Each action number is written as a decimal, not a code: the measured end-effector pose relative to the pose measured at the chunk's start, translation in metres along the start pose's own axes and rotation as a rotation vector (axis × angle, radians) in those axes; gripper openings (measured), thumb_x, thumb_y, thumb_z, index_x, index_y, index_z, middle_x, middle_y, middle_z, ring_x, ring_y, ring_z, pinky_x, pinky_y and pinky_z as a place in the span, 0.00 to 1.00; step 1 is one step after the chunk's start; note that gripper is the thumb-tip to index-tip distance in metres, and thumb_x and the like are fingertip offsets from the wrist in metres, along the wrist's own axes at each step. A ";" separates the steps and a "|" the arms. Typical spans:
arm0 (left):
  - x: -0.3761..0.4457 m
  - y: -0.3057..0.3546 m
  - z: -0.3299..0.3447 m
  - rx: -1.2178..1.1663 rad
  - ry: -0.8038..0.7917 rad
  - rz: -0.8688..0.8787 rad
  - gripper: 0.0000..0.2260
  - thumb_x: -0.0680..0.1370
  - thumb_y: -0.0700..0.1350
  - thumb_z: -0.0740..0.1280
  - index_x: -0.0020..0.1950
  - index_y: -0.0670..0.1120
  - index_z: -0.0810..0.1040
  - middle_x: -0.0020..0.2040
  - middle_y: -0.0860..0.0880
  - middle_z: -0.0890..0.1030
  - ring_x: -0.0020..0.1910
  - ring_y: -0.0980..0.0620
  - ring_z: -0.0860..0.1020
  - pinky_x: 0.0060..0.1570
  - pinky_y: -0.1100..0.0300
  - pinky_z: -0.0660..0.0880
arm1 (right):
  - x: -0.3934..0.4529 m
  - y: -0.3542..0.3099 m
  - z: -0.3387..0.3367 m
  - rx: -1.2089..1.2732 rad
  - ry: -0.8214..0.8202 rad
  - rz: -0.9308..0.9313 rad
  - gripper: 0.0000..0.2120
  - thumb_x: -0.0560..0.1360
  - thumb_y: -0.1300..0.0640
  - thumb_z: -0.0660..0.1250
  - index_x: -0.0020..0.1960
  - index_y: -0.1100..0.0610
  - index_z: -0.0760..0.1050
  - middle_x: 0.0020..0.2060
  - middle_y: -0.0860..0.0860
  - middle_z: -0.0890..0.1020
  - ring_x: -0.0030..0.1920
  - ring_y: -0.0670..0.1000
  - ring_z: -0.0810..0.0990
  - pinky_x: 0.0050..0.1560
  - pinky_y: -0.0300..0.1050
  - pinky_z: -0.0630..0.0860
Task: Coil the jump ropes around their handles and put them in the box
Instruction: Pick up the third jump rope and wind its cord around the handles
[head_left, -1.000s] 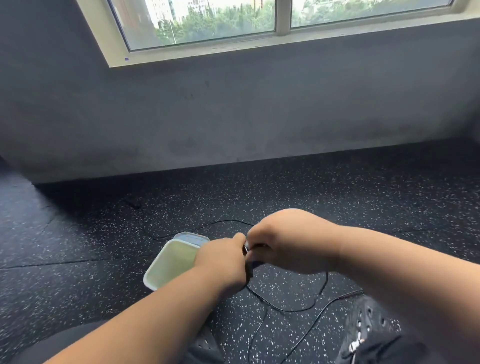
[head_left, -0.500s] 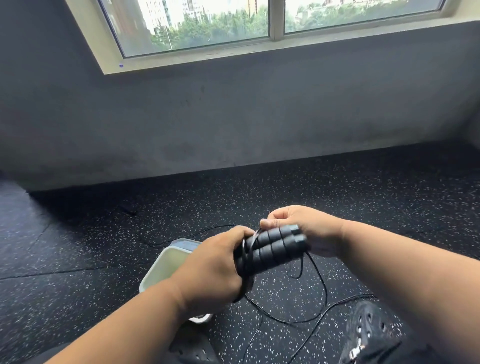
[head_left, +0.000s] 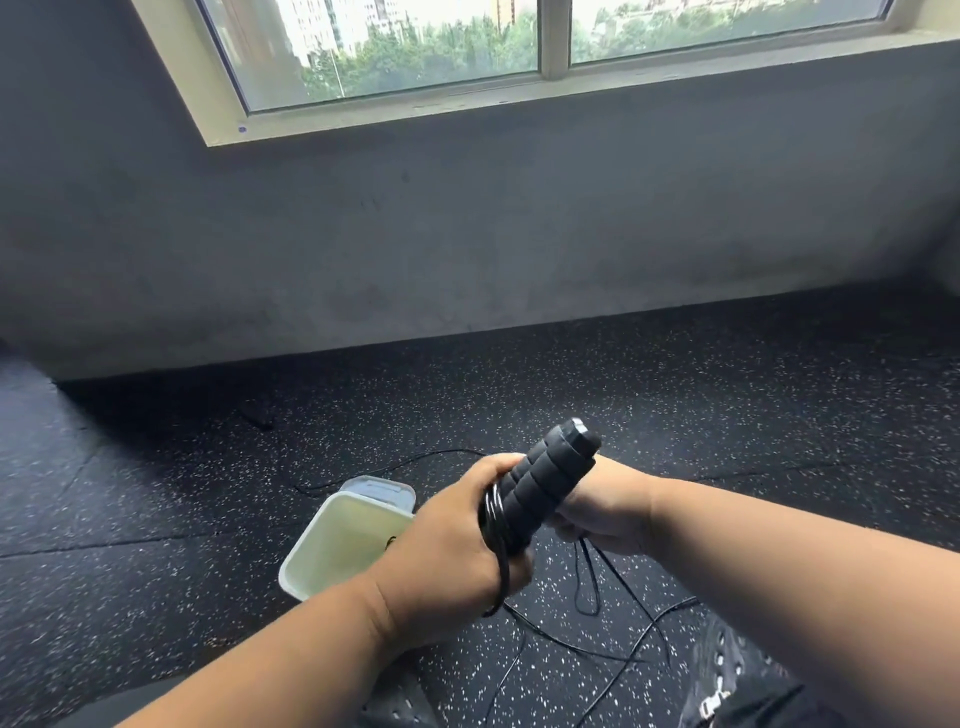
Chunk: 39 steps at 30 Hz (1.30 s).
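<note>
The speckled rubber floor (head_left: 675, 415) runs away to the grey wall (head_left: 467, 234) under the window (head_left: 415, 47), and on it, near me and a little left, sits the pale box (head_left: 332, 551) with its lid (head_left: 379, 488) tucked behind the far edge. My left hand (head_left: 447, 561) is clenched around the lower end of the two black foam handles (head_left: 540, 483), held together and tilted up toward the far right, with a few turns of cord (head_left: 493, 519) bunched against my thumb. My right hand (head_left: 602, 509) sits just behind the handles; it seems to pinch the cord, though I cannot tell for sure. The loose rope (head_left: 587, 587) trails down from there and sprawls over the floor toward my knees. To wind well, I judge I should keep the handles pressed side by side, feed each turn snug beside the last — not stacked — and let the slack run free so it doesn't kink or catch.
</note>
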<state>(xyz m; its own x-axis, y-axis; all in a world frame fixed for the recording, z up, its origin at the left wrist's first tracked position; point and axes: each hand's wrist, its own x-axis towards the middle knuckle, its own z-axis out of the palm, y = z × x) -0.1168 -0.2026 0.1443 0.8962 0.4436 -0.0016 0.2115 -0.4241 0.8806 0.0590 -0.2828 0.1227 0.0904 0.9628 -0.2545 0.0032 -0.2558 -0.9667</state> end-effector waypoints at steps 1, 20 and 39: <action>0.002 0.002 -0.001 -0.006 0.055 -0.005 0.29 0.69 0.38 0.74 0.64 0.62 0.75 0.47 0.48 0.82 0.40 0.54 0.76 0.40 0.51 0.77 | 0.001 0.000 0.000 0.031 0.004 0.022 0.08 0.72 0.49 0.68 0.35 0.50 0.76 0.27 0.45 0.67 0.30 0.46 0.59 0.30 0.42 0.56; 0.013 -0.013 -0.003 0.811 -0.266 -0.148 0.15 0.74 0.44 0.70 0.59 0.51 0.74 0.54 0.48 0.83 0.54 0.44 0.82 0.51 0.53 0.79 | -0.008 -0.046 -0.008 -0.975 0.158 -0.209 0.13 0.73 0.40 0.75 0.43 0.50 0.81 0.36 0.44 0.82 0.37 0.44 0.77 0.40 0.42 0.74; 0.021 -0.040 -0.049 0.246 0.142 -0.408 0.28 0.68 0.40 0.71 0.62 0.65 0.74 0.44 0.54 0.85 0.41 0.56 0.82 0.48 0.52 0.81 | -0.009 0.000 0.049 -1.037 -0.034 0.028 0.06 0.85 0.50 0.59 0.57 0.52 0.70 0.53 0.54 0.82 0.53 0.59 0.79 0.47 0.47 0.69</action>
<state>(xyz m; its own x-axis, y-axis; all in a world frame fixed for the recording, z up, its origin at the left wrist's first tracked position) -0.1253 -0.1375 0.1326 0.6631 0.7079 -0.2433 0.6351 -0.3601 0.6833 0.0090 -0.2870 0.1237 0.0758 0.9531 -0.2930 0.8585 -0.2118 -0.4669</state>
